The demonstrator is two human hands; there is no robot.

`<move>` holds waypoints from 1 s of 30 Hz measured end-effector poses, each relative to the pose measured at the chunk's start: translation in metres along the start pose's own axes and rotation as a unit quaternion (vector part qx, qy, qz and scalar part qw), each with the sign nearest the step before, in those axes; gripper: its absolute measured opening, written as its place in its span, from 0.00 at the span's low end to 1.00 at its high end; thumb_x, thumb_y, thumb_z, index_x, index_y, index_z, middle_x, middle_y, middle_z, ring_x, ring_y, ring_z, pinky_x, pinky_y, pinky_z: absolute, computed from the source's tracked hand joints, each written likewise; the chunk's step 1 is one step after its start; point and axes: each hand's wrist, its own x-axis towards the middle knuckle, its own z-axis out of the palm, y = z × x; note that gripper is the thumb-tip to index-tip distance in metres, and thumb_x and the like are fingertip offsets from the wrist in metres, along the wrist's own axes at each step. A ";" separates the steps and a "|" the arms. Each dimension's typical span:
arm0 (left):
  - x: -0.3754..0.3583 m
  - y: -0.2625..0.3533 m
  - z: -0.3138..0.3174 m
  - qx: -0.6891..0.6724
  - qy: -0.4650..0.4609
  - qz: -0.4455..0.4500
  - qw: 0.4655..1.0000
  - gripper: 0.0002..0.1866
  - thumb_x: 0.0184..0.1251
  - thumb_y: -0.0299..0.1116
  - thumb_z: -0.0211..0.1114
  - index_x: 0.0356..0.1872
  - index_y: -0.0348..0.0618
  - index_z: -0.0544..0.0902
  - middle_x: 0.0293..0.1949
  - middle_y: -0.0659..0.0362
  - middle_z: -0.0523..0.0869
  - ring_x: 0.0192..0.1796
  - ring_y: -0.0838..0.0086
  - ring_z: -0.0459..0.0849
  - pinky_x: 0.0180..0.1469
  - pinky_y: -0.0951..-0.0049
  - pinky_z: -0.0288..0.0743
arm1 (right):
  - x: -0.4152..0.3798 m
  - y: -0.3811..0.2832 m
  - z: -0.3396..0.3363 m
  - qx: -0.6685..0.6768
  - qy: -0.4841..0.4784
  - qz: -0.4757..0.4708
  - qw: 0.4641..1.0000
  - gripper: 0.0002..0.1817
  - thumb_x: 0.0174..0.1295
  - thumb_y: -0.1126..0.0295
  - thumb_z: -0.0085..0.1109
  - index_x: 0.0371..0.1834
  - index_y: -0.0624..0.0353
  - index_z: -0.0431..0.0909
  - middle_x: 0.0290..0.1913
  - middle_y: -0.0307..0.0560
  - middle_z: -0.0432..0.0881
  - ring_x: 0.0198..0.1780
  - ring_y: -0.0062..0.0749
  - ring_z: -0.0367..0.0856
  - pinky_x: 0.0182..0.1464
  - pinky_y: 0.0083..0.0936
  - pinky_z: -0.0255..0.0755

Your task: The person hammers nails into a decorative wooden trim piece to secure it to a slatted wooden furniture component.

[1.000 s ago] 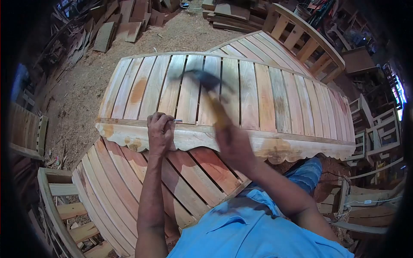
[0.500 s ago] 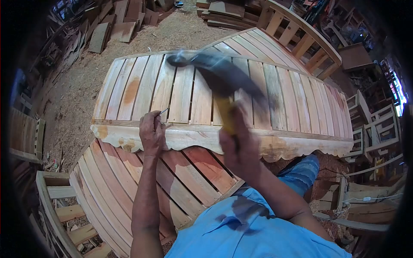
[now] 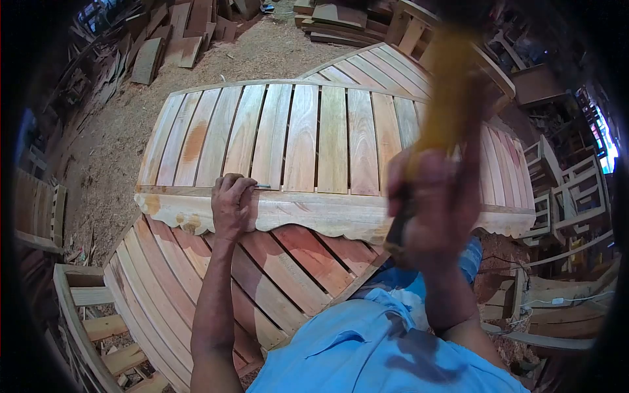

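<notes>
My left hand [image 3: 230,206] rests on the near edge of a slatted wooden panel [image 3: 301,141]. Pinched in its fingers is a thin metal nail [image 3: 262,186], which points right and lies nearly level over the slat ends. My right hand [image 3: 438,213] is closed round the handle of a hammer [image 3: 447,92], raised at the right and blurred. The hammer's head is at the top edge, dark and hard to make out. A scalloped board [image 3: 314,208] runs along the panel's near side.
Beneath the panel, toward my body, lies another slatted wooden piece [image 3: 282,278]. A further slatted piece [image 3: 373,69] with a railed end stands behind. Stacked boards [image 3: 337,18] are at the back, wooden frames [image 3: 580,203] at the right, and shavings cover the floor [image 3: 124,131].
My right hand has swung the hammer up and to the right, away from above the panel. The nail in my left hand has gone from slanting upward to nearly level.
</notes>
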 end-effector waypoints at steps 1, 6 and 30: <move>0.001 0.002 -0.001 -0.001 0.004 0.003 1.000 0.07 0.72 0.28 0.73 0.48 0.47 0.92 0.47 0.55 0.88 0.55 0.55 0.85 0.61 0.53 0.77 | 0.011 -0.013 -0.003 0.016 0.039 -0.041 0.998 0.24 0.90 0.58 0.46 0.82 0.51 0.59 0.34 0.45 0.82 0.26 0.21 0.75 0.29 0.23 0.74; 0.000 0.004 0.001 -0.011 0.004 -0.005 1.000 0.07 0.71 0.28 0.73 0.47 0.47 0.93 0.46 0.55 0.88 0.55 0.55 0.85 0.60 0.53 0.77 | 0.036 -0.023 0.009 0.006 0.093 -0.102 0.990 0.29 0.91 0.42 0.38 0.45 0.59 0.73 0.28 0.41 0.75 0.22 0.26 0.74 0.26 0.24 0.71; -0.002 -0.002 0.004 0.021 0.006 0.022 1.000 0.08 0.68 0.26 0.74 0.46 0.46 0.89 0.44 0.55 0.86 0.53 0.54 0.83 0.60 0.53 0.77 | -0.119 0.128 0.040 -0.285 -0.260 0.187 0.903 0.49 0.78 0.71 0.60 0.97 0.36 0.44 0.33 0.68 0.87 0.38 0.72 0.89 0.46 0.61 0.82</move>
